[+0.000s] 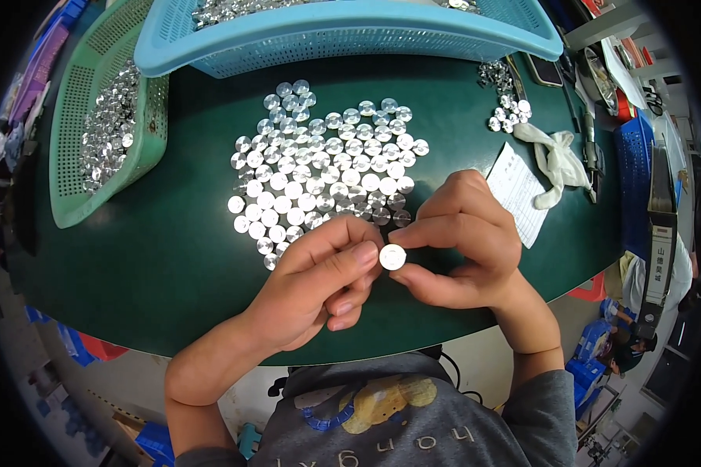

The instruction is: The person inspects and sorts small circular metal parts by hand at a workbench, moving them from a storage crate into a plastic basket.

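Note:
A small round silvery metal disc [392, 257] is held up in front of me, its flat face showing. My right hand [467, 241] has its thumb and index finger closed about the disc's upper and lower edges. Against the disc's left edge is the closed thumb-and-finger pinch of my left hand [319, 276], its other fingers curled under. Just beyond the hands, many similar shiny discs [294, 189] lie flat in a loose patch on the dark green table [187, 272]. My left hand partly covers the patch's near side.
A blue basket [350, 31] of metal pieces stands at the back, and a green basket [152, 124] of them at the left. On the right are small metal parts [510, 113], a white cloth glove [557, 159], a written paper sheet [518, 194] and a phone [545, 71].

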### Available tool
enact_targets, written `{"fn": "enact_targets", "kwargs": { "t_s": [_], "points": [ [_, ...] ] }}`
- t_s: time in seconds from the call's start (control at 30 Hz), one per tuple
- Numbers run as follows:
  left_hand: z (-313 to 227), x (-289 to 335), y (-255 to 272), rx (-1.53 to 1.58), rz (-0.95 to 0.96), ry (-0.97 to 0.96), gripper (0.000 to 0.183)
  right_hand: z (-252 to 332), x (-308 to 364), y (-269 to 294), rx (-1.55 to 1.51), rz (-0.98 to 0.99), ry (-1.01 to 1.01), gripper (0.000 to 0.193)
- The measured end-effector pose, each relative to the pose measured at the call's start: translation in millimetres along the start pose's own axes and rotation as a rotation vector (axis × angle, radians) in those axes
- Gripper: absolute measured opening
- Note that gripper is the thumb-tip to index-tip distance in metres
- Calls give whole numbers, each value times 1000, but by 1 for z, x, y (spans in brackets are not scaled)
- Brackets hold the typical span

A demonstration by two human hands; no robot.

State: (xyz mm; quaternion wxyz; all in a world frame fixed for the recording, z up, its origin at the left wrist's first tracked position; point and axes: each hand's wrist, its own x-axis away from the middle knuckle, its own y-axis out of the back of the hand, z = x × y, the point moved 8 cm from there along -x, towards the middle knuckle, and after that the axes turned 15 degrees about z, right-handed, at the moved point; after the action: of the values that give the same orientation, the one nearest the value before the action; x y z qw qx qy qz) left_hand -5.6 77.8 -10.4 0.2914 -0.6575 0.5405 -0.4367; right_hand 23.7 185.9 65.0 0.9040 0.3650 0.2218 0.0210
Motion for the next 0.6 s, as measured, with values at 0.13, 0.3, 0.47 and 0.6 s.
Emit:
{"fn": "enact_targets", "kwargs": {
  "t_s": [0.13,0.3,0.47,0.6],
  "points": [
    [-2,0,-1,-13,32,-13,14,0,-1,1,-7,1,-12,24],
    [-1,-1,-2,-7,33,-2,14,1,-1,0,-11,6,-1,24],
    [1,0,-1,-4,27,23,16,-1,-1,-1,-7,9,11,23],
    [3,0,-3,-6,31,26,17,1,-1,0,-6,13,11,23]
  ]
}}
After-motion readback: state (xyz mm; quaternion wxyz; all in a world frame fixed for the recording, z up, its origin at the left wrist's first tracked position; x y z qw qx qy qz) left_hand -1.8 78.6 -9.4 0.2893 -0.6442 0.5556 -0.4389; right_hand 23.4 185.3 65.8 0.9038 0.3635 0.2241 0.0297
